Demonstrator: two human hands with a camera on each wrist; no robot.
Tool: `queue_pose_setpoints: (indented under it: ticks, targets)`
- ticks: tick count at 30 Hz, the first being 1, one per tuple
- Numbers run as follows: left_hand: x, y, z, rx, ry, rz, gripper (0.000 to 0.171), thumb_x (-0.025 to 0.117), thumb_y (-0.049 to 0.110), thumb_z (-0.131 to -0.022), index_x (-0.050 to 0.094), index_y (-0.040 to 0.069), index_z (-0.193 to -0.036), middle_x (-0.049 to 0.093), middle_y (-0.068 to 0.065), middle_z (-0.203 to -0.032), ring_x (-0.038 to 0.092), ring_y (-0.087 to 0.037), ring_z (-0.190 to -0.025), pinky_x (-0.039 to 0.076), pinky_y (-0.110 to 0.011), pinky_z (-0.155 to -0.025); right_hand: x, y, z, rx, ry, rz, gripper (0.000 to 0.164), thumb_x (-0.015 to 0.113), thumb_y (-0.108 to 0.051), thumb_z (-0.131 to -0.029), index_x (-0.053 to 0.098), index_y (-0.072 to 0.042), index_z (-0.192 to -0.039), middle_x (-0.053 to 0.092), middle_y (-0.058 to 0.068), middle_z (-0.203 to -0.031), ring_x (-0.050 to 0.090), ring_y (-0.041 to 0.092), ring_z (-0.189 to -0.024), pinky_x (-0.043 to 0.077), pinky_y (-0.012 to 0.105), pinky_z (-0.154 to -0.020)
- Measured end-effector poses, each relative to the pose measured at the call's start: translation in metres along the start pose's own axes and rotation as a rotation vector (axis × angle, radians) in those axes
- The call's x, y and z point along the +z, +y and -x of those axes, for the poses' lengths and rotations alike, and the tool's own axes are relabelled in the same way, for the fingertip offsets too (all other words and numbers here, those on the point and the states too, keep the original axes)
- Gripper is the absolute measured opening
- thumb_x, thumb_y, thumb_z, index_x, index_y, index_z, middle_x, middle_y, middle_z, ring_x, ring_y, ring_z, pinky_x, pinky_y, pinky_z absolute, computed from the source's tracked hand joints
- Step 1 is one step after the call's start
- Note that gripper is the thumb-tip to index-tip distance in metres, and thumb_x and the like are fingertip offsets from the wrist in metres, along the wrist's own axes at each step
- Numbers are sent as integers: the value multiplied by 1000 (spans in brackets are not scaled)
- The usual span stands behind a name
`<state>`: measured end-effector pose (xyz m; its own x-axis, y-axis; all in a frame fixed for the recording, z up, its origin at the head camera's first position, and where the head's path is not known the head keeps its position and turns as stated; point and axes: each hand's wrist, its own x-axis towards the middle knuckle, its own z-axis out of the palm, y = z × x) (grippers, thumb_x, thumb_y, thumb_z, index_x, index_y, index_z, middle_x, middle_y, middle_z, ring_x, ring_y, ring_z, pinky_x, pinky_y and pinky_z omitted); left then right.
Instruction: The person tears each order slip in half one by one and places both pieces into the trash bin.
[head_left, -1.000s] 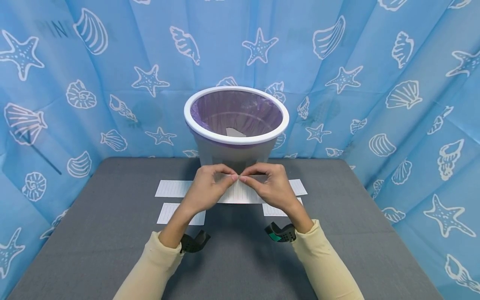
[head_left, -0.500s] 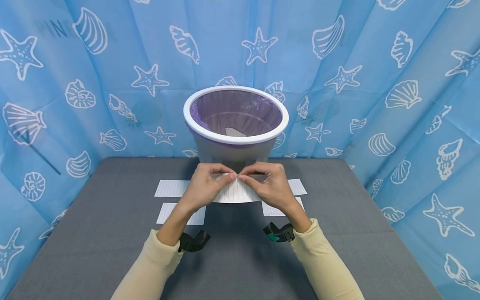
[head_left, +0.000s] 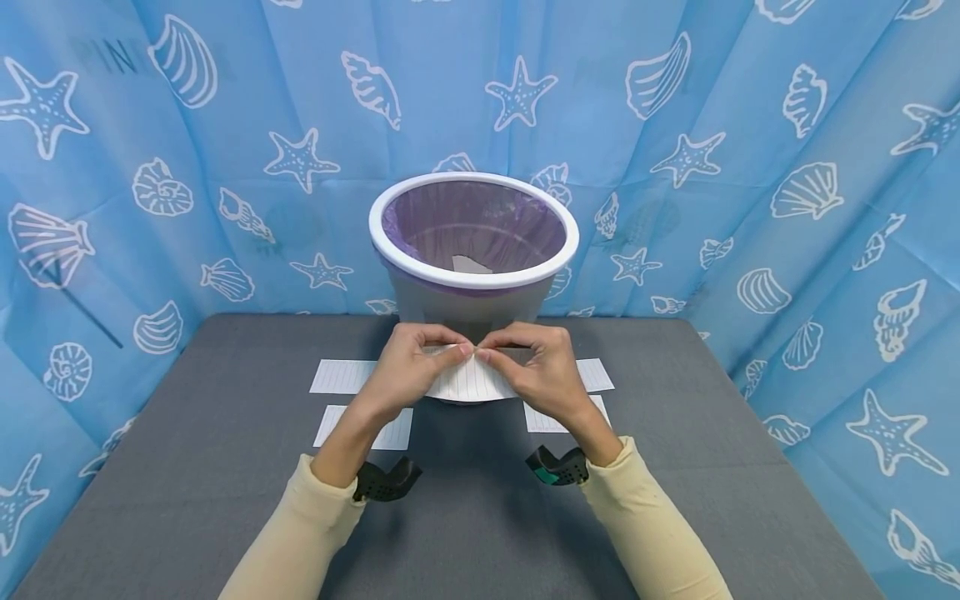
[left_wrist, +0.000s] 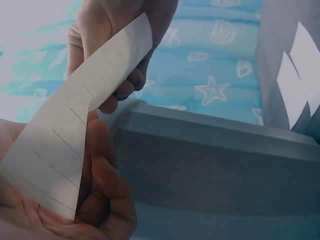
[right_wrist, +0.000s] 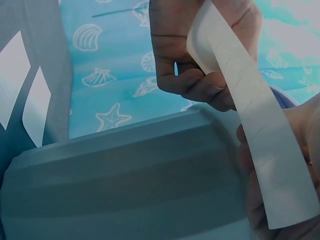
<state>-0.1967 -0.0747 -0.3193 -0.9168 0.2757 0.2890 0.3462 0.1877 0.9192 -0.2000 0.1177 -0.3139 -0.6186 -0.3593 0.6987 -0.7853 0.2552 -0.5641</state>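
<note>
Both hands meet in front of the bin in the head view. My left hand [head_left: 401,375] pinches the top edge of a lined paper strip [head_left: 471,383] between thumb and fingertips. Close beside it, my right hand [head_left: 546,371] pinches the same edge, the fingertips of both hands almost touching. Below them the strip hangs and bows, with ruled lines running across it. In the left wrist view the paper strip [left_wrist: 55,150] bends near the fingertips, and the right wrist view shows the paper [right_wrist: 265,145] stretching from hand to hand.
A grey bin with a white rim [head_left: 474,278] and purple liner [head_left: 480,221] stands behind the hands, a pale piece [head_left: 471,265] inside it. White lined papers lie on the grey table [head_left: 465,517], including a left one [head_left: 341,377] and a right one [head_left: 596,375]. A shell-print curtain [head_left: 300,83] surrounds the table.
The pinched strip's lower edge has risen slightly and become more bowed. Both hands keep their pinch at nearly the same spot; the bin and table papers have not moved.
</note>
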Motion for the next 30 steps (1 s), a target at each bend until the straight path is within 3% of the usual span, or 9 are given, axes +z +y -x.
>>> queue_pose_setpoints:
  ticks: [7, 11, 19, 30]
  targets:
    - [-4, -1, 1, 7, -7, -14, 14, 64, 18, -90, 72, 7, -92, 68, -5, -93, 59, -21, -89, 47, -38, -75, -2, -23, -4, 31, -2, -9, 5, 71, 8, -78, 71, 3, -80, 68, 13, -75, 63, 21, -69, 49, 31, -63]
    - [-3, -1, 2, 28, 25, -82, 12, 66, 19, -88, 73, 9, -91, 69, 0, -91, 60, -18, -89, 46, -37, -77, -2, -19, -3, 30, 2, -13, 5, 71, 6, -78, 72, 3, -81, 68, 12, -76, 64, 20, -69, 50, 34, -63]
    - [-2, 0, 3, 39, 91, -137, 15, 69, 19, -86, 74, 7, -92, 69, -2, -89, 62, -18, -85, 49, -36, -72, 1, 10, 4, -6, 0, 9, 4, 73, -8, -81, 73, -11, -84, 68, -4, -79, 62, 8, -71, 50, 27, -67]
    - [-4, -3, 1, 34, 131, -152, 15, 69, 18, -86, 74, 5, -92, 70, -3, -89, 63, -19, -90, 47, -40, -80, -3, 3, 4, -36, -15, -38, 6, 73, -8, -81, 73, -13, -85, 67, -5, -80, 62, 10, -71, 51, 29, -67]
